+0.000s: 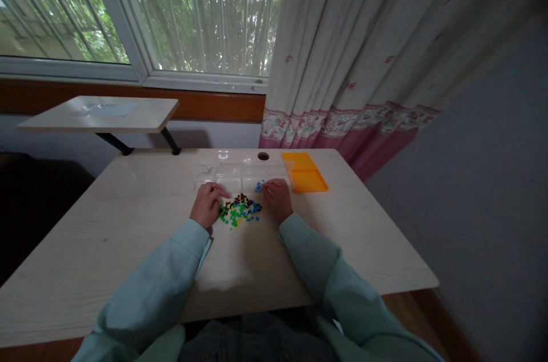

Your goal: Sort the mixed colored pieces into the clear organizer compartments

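A small heap of coloured beads (pixel 240 209), green, blue, brown and yellow, lies on the pale wooden table (pixel 128 236) between my hands. My left hand (pixel 206 203) rests curled at the heap's left edge, fingers bent toward the beads. My right hand (pixel 276 195) sits at the heap's right, its fingertips pinched near a few blue beads (pixel 259 185) at the edge of a clear compartment box (pixel 231 175). What the pinch holds is too small to make out. Both sleeves are light teal.
An orange lid (pixel 305 173) lies hinged open at the clear box's right side. A cable hole (pixel 263 156) is in the table behind the box. A smaller side table (pixel 100 113) stands at the back left under the window. A curtain (pixel 363 65) hangs at the right.
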Motion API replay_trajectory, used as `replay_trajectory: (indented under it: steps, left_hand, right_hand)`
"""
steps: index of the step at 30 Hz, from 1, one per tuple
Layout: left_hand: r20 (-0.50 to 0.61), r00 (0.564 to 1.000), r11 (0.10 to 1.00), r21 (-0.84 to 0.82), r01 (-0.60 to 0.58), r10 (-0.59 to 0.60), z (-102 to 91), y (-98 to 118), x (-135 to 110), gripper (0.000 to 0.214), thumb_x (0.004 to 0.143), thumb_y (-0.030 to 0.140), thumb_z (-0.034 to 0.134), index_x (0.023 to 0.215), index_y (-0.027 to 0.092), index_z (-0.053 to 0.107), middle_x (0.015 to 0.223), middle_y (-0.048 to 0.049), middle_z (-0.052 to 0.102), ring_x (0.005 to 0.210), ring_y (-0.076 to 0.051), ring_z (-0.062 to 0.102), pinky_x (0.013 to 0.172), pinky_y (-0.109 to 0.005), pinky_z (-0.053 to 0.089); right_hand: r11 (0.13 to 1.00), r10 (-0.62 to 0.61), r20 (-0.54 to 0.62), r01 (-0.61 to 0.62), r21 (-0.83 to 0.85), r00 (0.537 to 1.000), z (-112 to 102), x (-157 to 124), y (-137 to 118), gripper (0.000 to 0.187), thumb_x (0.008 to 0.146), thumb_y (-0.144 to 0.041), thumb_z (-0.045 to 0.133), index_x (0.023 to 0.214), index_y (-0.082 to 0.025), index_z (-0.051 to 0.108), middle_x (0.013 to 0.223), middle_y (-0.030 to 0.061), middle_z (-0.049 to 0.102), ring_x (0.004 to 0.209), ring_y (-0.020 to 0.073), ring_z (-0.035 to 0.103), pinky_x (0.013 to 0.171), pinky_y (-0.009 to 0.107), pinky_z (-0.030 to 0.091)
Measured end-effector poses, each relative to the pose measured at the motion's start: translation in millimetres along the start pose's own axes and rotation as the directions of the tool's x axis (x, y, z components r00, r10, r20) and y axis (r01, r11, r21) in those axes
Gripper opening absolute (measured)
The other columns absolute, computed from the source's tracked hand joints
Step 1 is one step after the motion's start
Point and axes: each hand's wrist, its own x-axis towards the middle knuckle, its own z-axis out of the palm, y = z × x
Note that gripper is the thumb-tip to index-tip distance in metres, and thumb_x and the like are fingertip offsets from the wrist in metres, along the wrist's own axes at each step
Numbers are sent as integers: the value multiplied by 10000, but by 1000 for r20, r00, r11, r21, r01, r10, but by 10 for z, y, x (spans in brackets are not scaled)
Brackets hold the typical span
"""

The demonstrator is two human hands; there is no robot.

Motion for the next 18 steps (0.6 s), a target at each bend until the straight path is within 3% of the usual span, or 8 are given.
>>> replay_trajectory:
  steps: [5,11,18]
  left_hand:
    - [131,989,998,11,-64,62,10,72,-11,272,804,127,505,961,243,694,1108,-66,516,1041,-229,477,922,-407,414]
    - [184,983,996,89,-7,-9,54,106,-35,218,882,334,532,1017,227,664,1007,-76,532,982,-230,489,887,-403,421]
    - [174,985,995,98,1,-18,40,101,-31,178,855,287,550,970,222,670,989,-72,518,965,-229,487,867,-389,421]
  right_hand:
    - [1000,18,5,-18,19,1000,9,-14,16,200,900,-308,556,880,-213,731,881,69,676,919,208,567,893,369,430]
    - [999,29,7,-29,37,1000,1,-20,8,211,904,-317,549,893,-220,736,880,68,676,915,212,566,876,376,445]
    - [997,40,17,-41,59,999,-15,-28,9,182,898,-290,562,894,-217,729,881,64,671,915,214,557,870,376,450]
